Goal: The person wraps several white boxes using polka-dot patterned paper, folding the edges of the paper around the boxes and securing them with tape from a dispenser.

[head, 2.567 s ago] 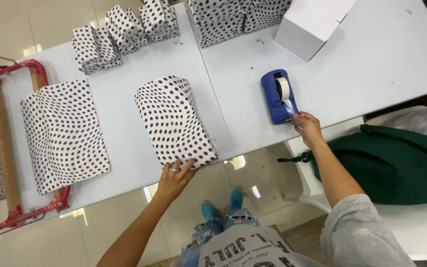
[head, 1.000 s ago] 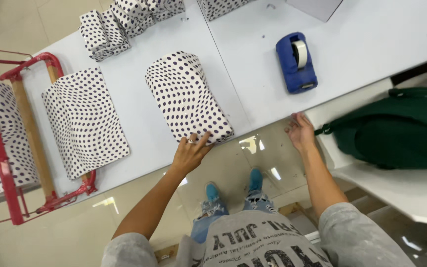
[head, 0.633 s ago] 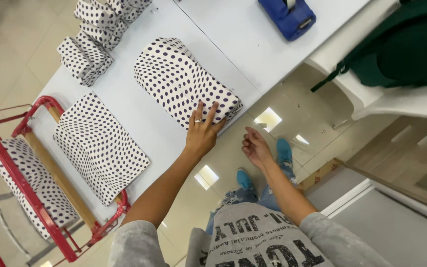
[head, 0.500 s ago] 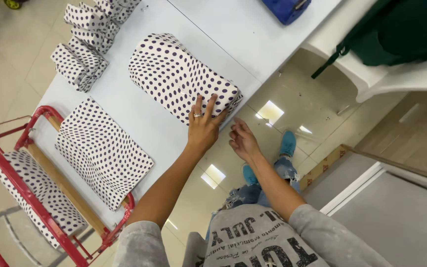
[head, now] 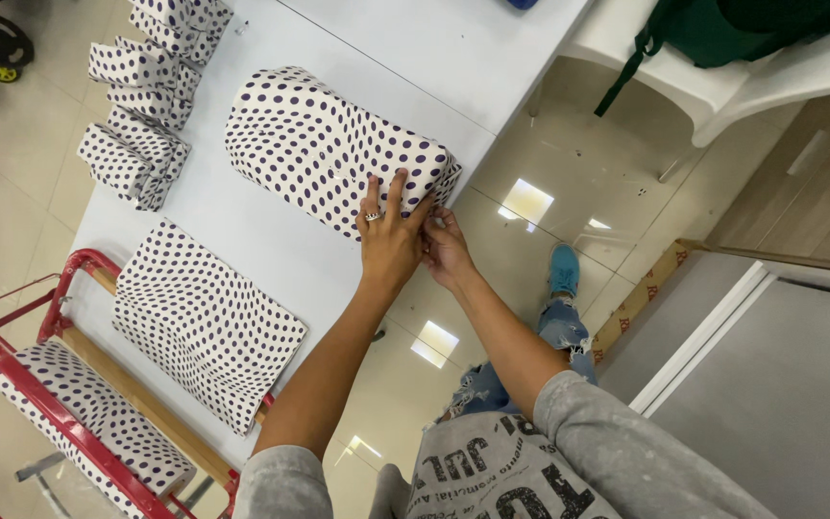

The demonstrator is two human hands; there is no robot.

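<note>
Worktop: white, long, running from lower left to upper right; everything wrapped lies on it.
Red cart: metal frame at the worktop's lower left end, with a dotted parcel on it.
Chair: white, off the worktop's right end, a green bag on it.
Wrapped box: white paper with dark dots, lying at the near edge of the worktop, its open end toward the person.
Flat packet: same dotted paper, left of the box, apart from it.
Small parcels: dotted, heaped at the far left edge.
Left hand: grip spread flat, fingers pressing on the box's near end; ring on one finger.
Right hand: just beside the left, fingertips pinched on the paper fold at the box's near corner.
</note>
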